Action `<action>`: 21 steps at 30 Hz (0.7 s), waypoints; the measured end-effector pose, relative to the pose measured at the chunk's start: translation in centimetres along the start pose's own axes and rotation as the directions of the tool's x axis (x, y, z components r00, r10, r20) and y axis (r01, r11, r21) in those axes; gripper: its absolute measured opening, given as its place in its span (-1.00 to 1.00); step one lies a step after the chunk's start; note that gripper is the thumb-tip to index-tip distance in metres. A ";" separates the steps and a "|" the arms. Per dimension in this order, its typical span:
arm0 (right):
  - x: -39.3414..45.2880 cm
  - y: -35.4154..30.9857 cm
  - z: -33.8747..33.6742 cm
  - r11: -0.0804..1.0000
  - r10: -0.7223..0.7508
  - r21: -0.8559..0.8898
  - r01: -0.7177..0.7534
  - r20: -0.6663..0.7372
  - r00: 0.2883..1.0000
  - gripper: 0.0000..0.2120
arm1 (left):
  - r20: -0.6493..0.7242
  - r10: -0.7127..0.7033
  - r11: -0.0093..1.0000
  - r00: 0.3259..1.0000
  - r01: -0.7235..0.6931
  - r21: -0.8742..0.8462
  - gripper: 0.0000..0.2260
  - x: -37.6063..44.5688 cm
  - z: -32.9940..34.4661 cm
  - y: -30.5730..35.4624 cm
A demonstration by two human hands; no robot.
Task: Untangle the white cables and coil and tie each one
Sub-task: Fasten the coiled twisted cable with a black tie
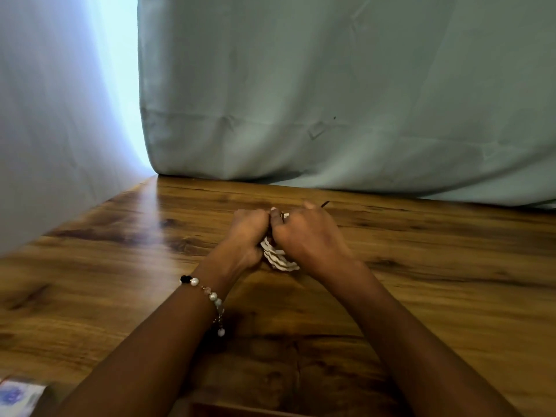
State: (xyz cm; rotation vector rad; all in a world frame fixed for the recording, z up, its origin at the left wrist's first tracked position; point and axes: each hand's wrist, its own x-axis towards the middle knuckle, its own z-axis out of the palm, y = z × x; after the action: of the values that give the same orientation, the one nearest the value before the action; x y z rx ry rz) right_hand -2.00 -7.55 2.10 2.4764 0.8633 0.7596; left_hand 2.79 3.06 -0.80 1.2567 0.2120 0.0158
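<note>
A coiled bundle of white cable (278, 258) lies on the wooden table (421, 266), held between both hands. My left hand (248, 236) grips the bundle's left side with curled fingers. My right hand (307, 233) grips its right side, fingers curled over the top. A thin dark tie end (325, 203) sticks out past my right hand's fingers. Most of the cable is hidden under the hands; only its near loops show between the wrists.
A pale green curtain (331, 100) hangs along the table's far edge. A white and blue packet (18, 397) lies at the near left corner. A beaded bracelet (210, 297) is on my left wrist.
</note>
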 end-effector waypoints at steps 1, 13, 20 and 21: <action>0.0 -0.2 -0.2 1.000 -0.008 -0.025 0.008 0.014 1.000 -0.56 | 0.008 -0.025 1.000 1.000 0.025 -0.006 -0.88 0.2 -0.2 0.1; -0.8 4.0 0.7 0.493 0.483 0.858 -0.148 -0.128 0.866 -0.82 | 0.071 0.242 0.942 0.968 -0.252 0.220 -0.87 -0.4 -0.9 0.7; -0.8 5.6 4.1 -0.092 0.593 0.914 -0.394 0.368 0.716 -0.82 | 0.271 0.416 0.831 0.868 -0.483 0.275 -0.90 -0.6 0.0 0.2; -0.9 5.6 4.4 -0.139 0.559 0.904 -0.405 0.409 0.721 -0.80 | 0.290 0.435 0.816 0.853 -0.509 0.275 -0.89 -0.6 0.1 0.1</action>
State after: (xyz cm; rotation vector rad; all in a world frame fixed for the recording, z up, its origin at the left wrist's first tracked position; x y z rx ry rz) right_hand 2.51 -13.06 1.36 4.3064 0.3503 0.5384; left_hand 2.27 2.97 -0.61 1.6251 -0.3100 0.2868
